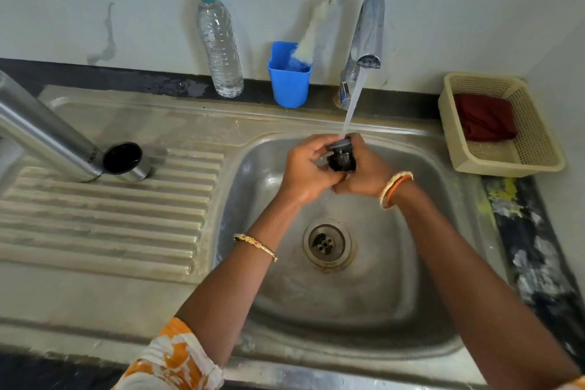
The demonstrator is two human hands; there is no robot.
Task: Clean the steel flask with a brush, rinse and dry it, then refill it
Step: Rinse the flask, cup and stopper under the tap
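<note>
Steel sink (pixel 421 279) under running tap | left hand (pixel 304 168) and right hand (pixel 367 171) pinch wet black stopper (pixel 341 157) | likely light, slippery; grip ridged sides

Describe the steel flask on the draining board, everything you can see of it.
The steel flask is a tall, slim cylinder of brushed, silvery metal with small dark lettering near its lower end. It stands on the ribbed draining board left of the sink basin, its top running out of view at the left edge, so its mouth cannot be seen. A steel cup-shaped cap with a black inside stands beside its base, close enough that a gap cannot be made out. Neither hand touches it.
</note>
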